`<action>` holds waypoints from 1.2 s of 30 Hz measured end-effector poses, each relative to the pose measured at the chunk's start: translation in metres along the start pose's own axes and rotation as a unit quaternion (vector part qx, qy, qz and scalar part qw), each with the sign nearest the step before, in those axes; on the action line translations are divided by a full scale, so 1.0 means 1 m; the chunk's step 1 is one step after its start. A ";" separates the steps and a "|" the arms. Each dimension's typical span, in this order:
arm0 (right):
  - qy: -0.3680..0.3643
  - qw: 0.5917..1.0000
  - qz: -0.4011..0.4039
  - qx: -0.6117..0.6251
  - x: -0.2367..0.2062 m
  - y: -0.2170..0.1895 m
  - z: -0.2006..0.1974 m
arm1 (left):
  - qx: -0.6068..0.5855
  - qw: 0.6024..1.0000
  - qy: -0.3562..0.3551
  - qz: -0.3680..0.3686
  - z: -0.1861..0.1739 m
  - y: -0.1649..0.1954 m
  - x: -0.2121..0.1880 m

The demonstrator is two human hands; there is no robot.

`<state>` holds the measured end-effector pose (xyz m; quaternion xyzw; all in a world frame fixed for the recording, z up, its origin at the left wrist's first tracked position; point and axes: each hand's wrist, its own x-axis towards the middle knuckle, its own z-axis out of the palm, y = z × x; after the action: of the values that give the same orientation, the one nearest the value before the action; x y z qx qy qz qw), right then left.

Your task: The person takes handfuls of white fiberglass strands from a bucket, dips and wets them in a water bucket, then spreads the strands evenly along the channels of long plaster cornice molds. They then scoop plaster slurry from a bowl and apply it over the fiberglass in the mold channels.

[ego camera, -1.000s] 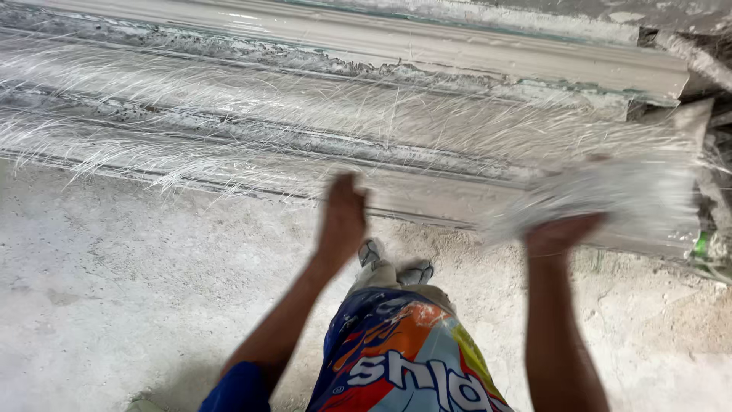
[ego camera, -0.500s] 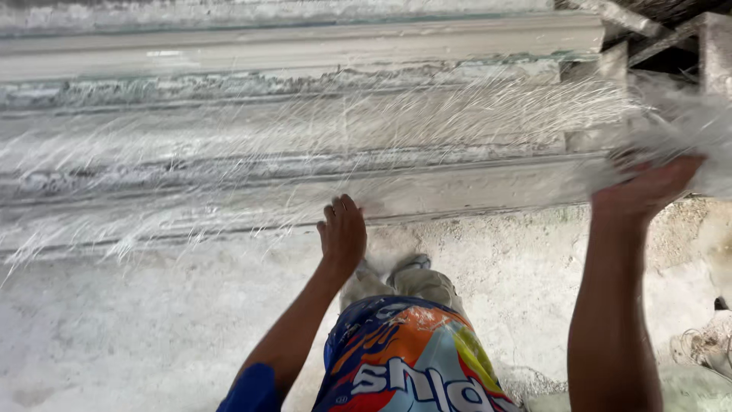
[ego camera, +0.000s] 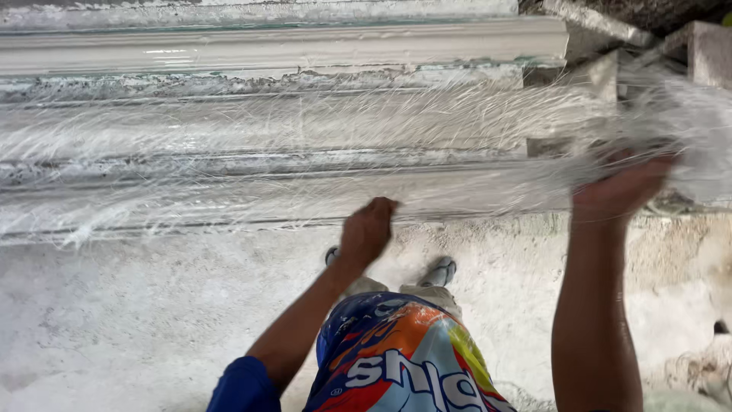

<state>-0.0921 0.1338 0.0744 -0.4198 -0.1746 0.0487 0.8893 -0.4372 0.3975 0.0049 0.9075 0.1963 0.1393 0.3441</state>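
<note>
Along the long white mould [ego camera: 290, 49], a mat of loose glass-like fibres [ego camera: 305, 130] lies spread over the grooved, plaster-wet surface from the left edge almost to the right end. The left hand [ego camera: 369, 229] presses its curled fingers onto the near edge of the fibres, closed down on the strands rather than lifting them. The right hand [ego camera: 621, 191] is raised at the right end, its grip closed on a bundle of fibres [ego camera: 686, 130] that trails back to the mat. Judging by this, most of the length is covered, and only the right end remains to be laid and pressed flat. Against the frame 0.5 s ago, the left hand has curled from flat and open, and the right hand sits lower and further left in view.
</note>
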 end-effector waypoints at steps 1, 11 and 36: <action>-0.014 1.000 0.002 0.000 0.016 -0.011 -0.013 | 0.085 0.996 -0.004 0.026 0.001 0.000 0.006; 0.051 0.977 0.206 0.030 -0.083 0.084 -0.080 | -0.162 0.983 0.024 -0.089 0.096 0.177 0.014; 0.008 0.980 -0.104 -0.172 0.100 -0.113 -0.168 | -0.040 0.995 -0.085 -0.034 0.134 0.174 0.088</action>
<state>0.0541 -0.0381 0.0889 -0.5461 -0.2156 -0.0779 0.8058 -0.2617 0.2415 0.0364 0.8943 0.1917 0.0579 0.4003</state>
